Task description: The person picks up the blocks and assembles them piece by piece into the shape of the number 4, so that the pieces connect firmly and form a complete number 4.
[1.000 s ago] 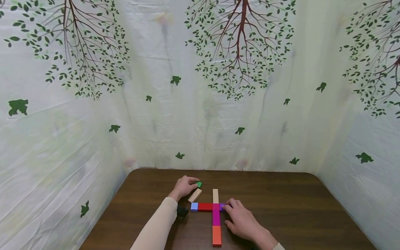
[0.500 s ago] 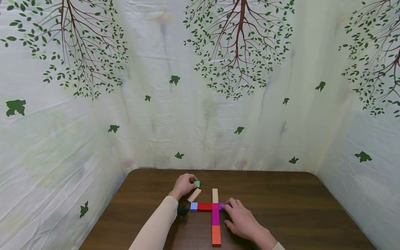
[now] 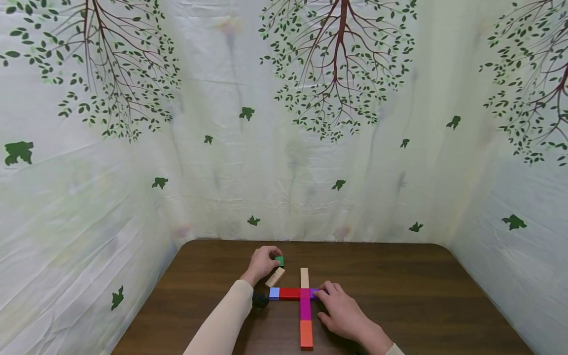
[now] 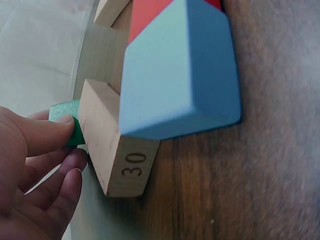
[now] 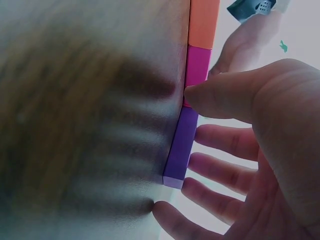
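My left hand (image 3: 262,263) pinches a small green block (image 3: 279,261) between thumb and fingers at the far left of the layout. A plain wooden block (image 4: 112,142) with a printed number lies slanted beside those fingers. My right hand (image 3: 343,311) rests at a purple block (image 5: 181,145), its fingers loosely extended along it and the thumb by the magenta block (image 3: 305,304). The cross-shaped layout also has a red block (image 3: 290,294), a light blue block (image 3: 274,294) at its left end, an orange block (image 3: 306,335) nearest me and another plain wooden block (image 3: 304,277) at the far end.
The blocks lie on a dark brown wooden table (image 3: 390,276). Behind and beside it hangs a pale cloth (image 3: 293,207) printed with trees and leaves. A black device (image 3: 260,300) sits at my left wrist, close to the light blue block.
The green block has moved slightly left and turned in my left fingers. My right hand keeps its place at the purple block, and the layout is unchanged.
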`<state>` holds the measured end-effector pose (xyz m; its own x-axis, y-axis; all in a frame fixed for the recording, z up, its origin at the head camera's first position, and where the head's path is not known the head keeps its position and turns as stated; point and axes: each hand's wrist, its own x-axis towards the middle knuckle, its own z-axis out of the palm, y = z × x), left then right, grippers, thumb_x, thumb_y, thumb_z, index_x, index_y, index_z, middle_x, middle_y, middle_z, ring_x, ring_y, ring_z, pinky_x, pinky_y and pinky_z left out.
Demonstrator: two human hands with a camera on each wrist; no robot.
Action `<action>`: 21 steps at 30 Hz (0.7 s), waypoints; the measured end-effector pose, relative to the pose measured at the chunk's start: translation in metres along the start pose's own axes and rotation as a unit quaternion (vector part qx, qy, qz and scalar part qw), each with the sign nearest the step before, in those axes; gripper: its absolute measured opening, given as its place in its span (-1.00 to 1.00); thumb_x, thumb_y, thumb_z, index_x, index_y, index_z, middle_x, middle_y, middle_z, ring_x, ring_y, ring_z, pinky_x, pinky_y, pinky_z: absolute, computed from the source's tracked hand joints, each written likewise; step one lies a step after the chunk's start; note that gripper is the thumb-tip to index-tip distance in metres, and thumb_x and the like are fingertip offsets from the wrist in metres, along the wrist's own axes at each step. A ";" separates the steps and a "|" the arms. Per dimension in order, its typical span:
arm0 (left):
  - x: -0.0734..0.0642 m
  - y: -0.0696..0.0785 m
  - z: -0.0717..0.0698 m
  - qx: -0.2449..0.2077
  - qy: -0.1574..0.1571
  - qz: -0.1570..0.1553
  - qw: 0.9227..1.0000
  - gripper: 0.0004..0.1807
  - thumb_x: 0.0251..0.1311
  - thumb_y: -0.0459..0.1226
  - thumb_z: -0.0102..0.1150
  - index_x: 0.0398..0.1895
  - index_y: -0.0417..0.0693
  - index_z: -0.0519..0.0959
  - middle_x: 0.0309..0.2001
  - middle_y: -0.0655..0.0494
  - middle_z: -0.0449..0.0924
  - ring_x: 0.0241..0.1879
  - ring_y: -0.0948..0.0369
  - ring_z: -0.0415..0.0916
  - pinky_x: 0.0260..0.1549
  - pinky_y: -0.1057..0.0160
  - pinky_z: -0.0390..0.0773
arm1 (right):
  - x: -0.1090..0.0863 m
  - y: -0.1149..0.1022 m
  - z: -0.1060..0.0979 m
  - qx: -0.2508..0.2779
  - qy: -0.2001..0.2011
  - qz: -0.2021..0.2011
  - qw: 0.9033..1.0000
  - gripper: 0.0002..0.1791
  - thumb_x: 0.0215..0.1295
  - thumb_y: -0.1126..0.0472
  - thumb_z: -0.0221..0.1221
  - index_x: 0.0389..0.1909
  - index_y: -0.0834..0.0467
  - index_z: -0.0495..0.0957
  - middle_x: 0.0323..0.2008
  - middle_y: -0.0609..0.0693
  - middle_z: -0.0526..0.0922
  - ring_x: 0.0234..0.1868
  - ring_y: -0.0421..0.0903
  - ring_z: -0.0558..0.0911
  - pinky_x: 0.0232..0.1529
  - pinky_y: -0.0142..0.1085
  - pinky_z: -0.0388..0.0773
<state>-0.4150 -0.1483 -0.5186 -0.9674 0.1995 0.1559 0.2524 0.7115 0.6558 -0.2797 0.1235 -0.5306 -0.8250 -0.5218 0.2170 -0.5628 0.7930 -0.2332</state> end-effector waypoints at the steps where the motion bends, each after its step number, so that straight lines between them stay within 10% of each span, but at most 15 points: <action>1: 0.000 0.001 0.001 -0.004 0.000 0.000 1.000 -0.78 0.23 -0.39 0.35 -0.08 -0.03 0.72 -0.13 0.04 0.69 -0.13 0.07 0.56 -0.08 0.00 0.57 | 0.000 0.000 0.000 0.000 -0.001 0.000 1.000 -0.49 0.26 -0.01 0.35 0.20 0.05 0.58 0.07 -0.07 0.47 0.15 0.01 0.45 -0.18 -0.07 0.62; 21: 0.000 0.017 0.002 -0.097 0.026 0.006 0.995 -0.67 0.32 -0.45 0.17 0.10 -0.08 0.69 -0.05 -0.12 0.53 -0.18 0.08 0.41 -0.29 0.17 0.48 | 0.000 -0.002 -0.002 -0.003 -0.014 0.010 1.000 -0.51 0.27 -0.02 0.35 0.19 0.05 0.58 0.08 -0.07 0.46 0.16 0.01 0.45 -0.13 -0.06 0.61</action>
<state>-0.4103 -0.1353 -0.5089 -0.9655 0.1676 0.1993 0.2598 0.5651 0.7830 -0.2784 0.1224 -0.5281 -0.8367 -0.5148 0.1866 -0.5467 0.8048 -0.2309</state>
